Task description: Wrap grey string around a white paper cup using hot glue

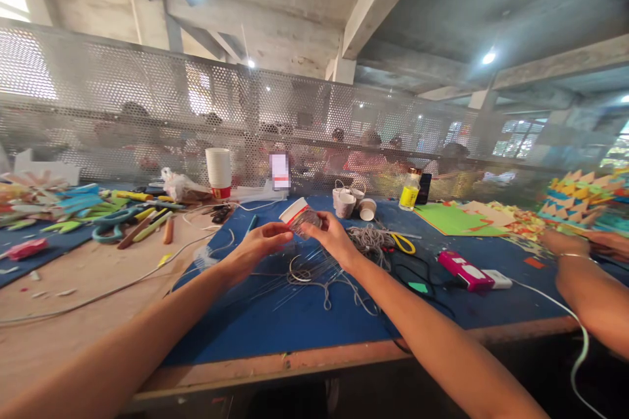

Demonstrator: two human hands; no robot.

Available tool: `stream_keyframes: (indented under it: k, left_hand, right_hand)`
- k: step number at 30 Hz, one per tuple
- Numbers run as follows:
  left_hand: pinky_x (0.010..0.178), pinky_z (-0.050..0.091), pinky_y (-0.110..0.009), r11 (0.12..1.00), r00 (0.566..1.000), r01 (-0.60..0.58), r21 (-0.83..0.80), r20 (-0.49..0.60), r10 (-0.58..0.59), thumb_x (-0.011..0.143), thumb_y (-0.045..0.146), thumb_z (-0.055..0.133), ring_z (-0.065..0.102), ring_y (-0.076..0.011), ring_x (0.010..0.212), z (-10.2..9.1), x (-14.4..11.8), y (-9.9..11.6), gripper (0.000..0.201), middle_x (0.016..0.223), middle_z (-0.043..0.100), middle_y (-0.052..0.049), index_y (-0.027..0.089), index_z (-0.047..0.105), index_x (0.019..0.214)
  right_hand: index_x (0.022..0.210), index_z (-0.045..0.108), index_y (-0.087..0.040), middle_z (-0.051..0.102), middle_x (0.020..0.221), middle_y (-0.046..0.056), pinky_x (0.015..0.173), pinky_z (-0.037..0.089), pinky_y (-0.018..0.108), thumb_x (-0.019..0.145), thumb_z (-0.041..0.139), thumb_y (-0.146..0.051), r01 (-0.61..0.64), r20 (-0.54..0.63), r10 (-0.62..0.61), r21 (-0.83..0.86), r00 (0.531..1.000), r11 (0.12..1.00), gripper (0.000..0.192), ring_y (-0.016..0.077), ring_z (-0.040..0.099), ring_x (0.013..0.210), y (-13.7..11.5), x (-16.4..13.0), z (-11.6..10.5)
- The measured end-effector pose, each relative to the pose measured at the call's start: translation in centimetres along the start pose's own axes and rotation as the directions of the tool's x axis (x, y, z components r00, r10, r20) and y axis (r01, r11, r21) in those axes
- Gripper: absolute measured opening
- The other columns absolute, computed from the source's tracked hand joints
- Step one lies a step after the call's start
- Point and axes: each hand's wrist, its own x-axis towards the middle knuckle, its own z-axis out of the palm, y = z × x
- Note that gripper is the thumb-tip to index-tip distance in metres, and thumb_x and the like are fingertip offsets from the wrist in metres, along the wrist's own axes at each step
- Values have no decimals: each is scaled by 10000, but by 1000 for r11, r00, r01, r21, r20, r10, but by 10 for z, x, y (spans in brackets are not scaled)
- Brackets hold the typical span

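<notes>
Both forearms reach in from the near edge of the tabletop (275, 334), which is covered by a blue mat. The left hand (260, 243) and the right hand (330, 236) meet above the mat, fingers closed around a small clear plastic cup (297, 217) with a white, red-marked rim, held tilted on its side between them. Just below the hands lies a tangle of grey cord (339, 272). Yellow-handled scissors (400, 242) and a pink box (464, 270) lie to the right, small paper cups (350, 203) behind. A co-worker's arm (587, 288) rests at the far right.
</notes>
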Motion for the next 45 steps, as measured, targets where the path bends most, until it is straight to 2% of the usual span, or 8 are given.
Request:
stream_keyframes:
  k: [4, 7, 16, 21, 26, 34, 40, 45]
  left_hand:
    - [992, 484, -434, 995, 998, 13, -95, 64, -7, 731, 450, 864, 641, -309, 1196, 0, -1, 1, 433, 1235, 741, -134, 195, 778, 1070]
    - [990, 489, -418, 988, 998, 10, -152, 66, 0, 746, 439, 859, 653, -289, 1177, -5, 2, -2, 439, 1268, 734, -125, 215, 784, 1115]
    - [1023, 471, -416, 990, 991, -60, -127, 111, 75, 786, 444, 824, 647, -297, 1213, -1, -1, 1, 487, 1320, 719, -141, 200, 759, 1202]
    - [1063, 453, -424, 983, 991, -58, -175, 112, 78, 822, 426, 792, 639, -302, 1225, -2, 1, 1, 417, 1276, 740, -132, 189, 776, 1164]
    - [1013, 498, -430, 970, 996, -46, -238, 66, 64, 783, 392, 814, 687, -279, 1117, -3, 2, -1, 412, 1208, 758, -123, 190, 766, 1139]
    - [1058, 458, -455, 988, 992, -55, -141, 101, 70, 803, 424, 819, 661, -300, 1195, 2, -3, 2, 508, 1314, 721, -147, 197, 727, 1248]
    - [1067, 452, -452, 990, 995, -39, -134, 91, 51, 813, 461, 795, 666, -303, 1202, -2, -1, 1, 518, 1306, 727, -144, 189, 728, 1249]
    - [1066, 465, -452, 987, 994, -25, -159, 97, 41, 813, 439, 796, 664, -312, 1214, -3, 0, -2, 509, 1295, 732, -139, 187, 726, 1250]
  right_hand:
    - [1211, 550, -180, 702, 1268, 140, 1025, 528, 379, 735, 839, -537, 21, 57, -19, -40, 998, 999, 662, 240, 687, 1151, 1, -8, 9]
    - [1191, 560, -187, 703, 1280, 134, 1042, 524, 383, 802, 786, -539, 21, 88, -21, 4, 996, 1000, 571, 232, 688, 1163, -1, -10, 11]
    - [1172, 591, -194, 744, 1148, 111, 903, 575, 370, 800, 789, -570, 70, 61, -60, -171, 996, 983, 565, 228, 726, 1028, -2, -13, 11]
    - [1188, 602, -187, 743, 1185, 112, 989, 543, 391, 823, 774, -565, 109, 119, -90, -167, 989, 980, 553, 229, 713, 1088, -4, -13, 8]
    - [1119, 626, -196, 754, 1116, 91, 943, 555, 384, 833, 757, -576, 106, 65, -93, -231, 994, 967, 494, 218, 718, 1028, -8, -13, 6]
    - [1076, 635, -200, 757, 987, 64, 808, 551, 337, 817, 791, -529, 145, 79, -126, -337, 989, 930, 446, 203, 717, 885, -11, -19, 9]
    - [983, 640, -216, 699, 780, -12, 726, 528, 286, 937, 665, -439, 148, 56, -138, -322, 989, 935, 229, 154, 684, 690, -15, -17, 4]
    - [881, 654, -210, 701, 832, 9, 807, 526, 286, 956, 616, -372, 218, 45, -216, -325, 975, 920, 183, 166, 675, 803, -22, -14, -2]
